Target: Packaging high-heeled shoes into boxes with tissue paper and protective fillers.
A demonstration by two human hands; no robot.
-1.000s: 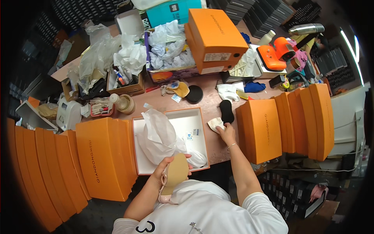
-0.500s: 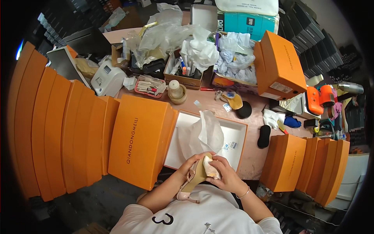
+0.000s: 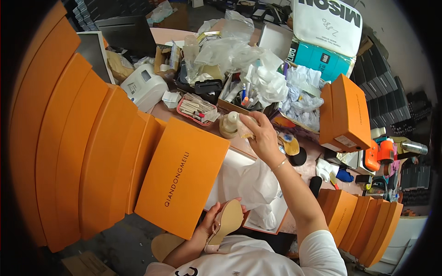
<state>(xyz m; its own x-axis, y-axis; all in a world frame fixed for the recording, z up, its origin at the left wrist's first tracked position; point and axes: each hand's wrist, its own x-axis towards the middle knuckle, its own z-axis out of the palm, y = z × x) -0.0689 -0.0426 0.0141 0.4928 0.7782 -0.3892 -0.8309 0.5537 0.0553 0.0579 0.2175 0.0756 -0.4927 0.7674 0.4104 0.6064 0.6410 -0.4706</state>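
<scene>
My left hand (image 3: 207,226) is closed round a pinkish high-heeled sandal (image 3: 229,218), held near my lap with its tan sole turned upward. Stretched out over the table, my right hand (image 3: 263,138) grips a crumpled white cloth (image 3: 245,130). The cloth is against or just beside a squat pump-top bottle (image 3: 228,125); whether they touch I cannot tell. Below that arm, an open white shoebox (image 3: 232,161) with an orange edge holds white tissue paper (image 3: 258,184).
Stacked orange shoeboxes (image 3: 184,179) wall off the left, and more orange boxes (image 3: 340,211) stand at right. Behind the bottle lie a pink basket of sticks (image 3: 198,109), a bin of crumpled paper (image 3: 301,99) and an upright orange box (image 3: 345,112). A white label printer (image 3: 143,86) sits far left.
My right hand has left the sandal's sole and reached forward to the bottle with the cloth. My left hand still holds the sandal, now lower. The view has turned and shifted.
</scene>
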